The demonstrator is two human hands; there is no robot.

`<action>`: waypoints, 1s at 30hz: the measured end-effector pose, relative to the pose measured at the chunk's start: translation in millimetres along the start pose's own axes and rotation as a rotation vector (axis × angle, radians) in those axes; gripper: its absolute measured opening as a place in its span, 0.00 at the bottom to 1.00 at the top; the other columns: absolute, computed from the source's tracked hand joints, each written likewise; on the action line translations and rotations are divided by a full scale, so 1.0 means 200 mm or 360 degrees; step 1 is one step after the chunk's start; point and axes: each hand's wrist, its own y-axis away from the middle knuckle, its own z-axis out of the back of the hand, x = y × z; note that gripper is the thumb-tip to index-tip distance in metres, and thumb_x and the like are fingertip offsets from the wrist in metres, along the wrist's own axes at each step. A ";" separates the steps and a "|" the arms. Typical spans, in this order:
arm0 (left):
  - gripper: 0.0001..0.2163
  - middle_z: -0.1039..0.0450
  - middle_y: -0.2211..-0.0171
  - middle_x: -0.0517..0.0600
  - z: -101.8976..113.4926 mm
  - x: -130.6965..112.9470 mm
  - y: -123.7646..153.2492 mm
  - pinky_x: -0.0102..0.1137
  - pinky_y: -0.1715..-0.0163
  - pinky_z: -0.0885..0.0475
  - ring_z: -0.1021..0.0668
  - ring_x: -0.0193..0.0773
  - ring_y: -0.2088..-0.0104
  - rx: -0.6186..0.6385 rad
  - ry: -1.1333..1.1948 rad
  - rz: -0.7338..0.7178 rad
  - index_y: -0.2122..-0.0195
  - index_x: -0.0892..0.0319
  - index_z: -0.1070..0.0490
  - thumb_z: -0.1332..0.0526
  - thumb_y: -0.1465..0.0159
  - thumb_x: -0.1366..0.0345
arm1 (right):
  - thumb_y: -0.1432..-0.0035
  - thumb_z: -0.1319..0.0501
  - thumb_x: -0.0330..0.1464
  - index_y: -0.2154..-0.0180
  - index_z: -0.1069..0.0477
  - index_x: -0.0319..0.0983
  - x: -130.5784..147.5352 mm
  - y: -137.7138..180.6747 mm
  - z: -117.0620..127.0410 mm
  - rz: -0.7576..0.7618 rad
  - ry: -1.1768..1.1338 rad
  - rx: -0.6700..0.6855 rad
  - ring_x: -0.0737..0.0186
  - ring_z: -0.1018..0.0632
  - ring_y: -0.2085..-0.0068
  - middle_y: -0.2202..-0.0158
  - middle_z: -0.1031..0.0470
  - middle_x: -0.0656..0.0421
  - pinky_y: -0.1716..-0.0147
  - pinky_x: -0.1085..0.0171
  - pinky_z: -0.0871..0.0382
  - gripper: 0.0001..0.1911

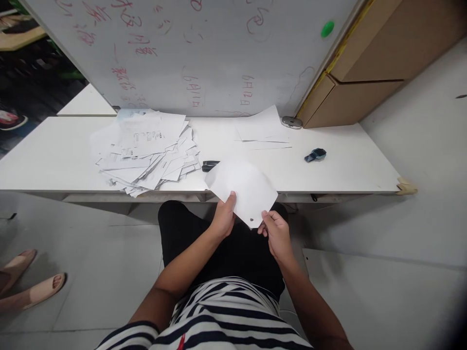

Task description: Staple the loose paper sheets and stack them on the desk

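White table point(47, 160): runs crosswise in front of the person.
Paper pile point(153, 146): loose, overlapping sheets on the table's left part, apart from the hands.
Held sheet point(242, 187): slants above the lap point(226, 257), its far part over the table's front edge; light, even pinches near the edges should avoid creasing it.
Left hand point(223, 217): nearly closed, thumb on the sheet's left side; its fingers underneath are hidden.
Right hand point(278, 231): pinched on the right side, thumb on top, fingers curled below.
Dark spot point(251, 219): near the close corner, between the hands; whether mark or hole, I cannot tell.
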 end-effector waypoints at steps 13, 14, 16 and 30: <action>0.20 0.34 0.40 0.53 -0.07 -0.07 -0.09 0.46 0.37 0.44 0.38 0.46 0.36 0.0312 -0.2129 -0.2258 0.41 0.49 0.35 0.40 0.35 0.65 | 0.49 0.55 0.66 0.46 0.32 0.43 0.56 0.03 0.19 0.0348 -0.0018 0.0448 0.47 0.27 0.45 0.48 0.25 0.50 0.53 0.53 0.29 0.43; 0.22 0.34 0.40 0.52 -0.08 -0.05 -0.10 0.47 0.36 0.47 0.39 0.45 0.35 0.0301 -0.2225 -0.2296 0.40 0.47 0.36 0.40 0.35 0.65 | 0.49 0.51 0.64 0.46 0.31 0.43 0.60 0.03 0.19 0.0331 0.0027 0.0449 0.46 0.27 0.45 0.48 0.25 0.51 0.51 0.53 0.30 0.41; 0.24 0.35 0.39 0.50 -0.07 -0.02 -0.14 0.48 0.34 0.53 0.40 0.45 0.35 0.0333 -0.2401 -0.2264 0.38 0.44 0.40 0.39 0.36 0.63 | 0.49 0.39 0.56 0.50 0.28 0.44 0.64 0.00 0.19 0.0220 0.0110 0.0384 0.47 0.25 0.48 0.50 0.23 0.53 0.52 0.53 0.29 0.31; 0.51 0.62 0.30 0.60 0.18 -0.17 -0.11 0.50 0.35 0.54 0.53 0.53 0.31 0.0396 -0.1071 -0.0608 0.32 0.49 0.58 0.27 0.51 0.56 | 0.41 0.41 0.41 0.72 0.24 0.42 0.81 -0.14 0.16 0.0758 0.1432 0.0916 0.56 0.24 0.68 0.72 0.23 0.57 0.65 0.60 0.29 0.13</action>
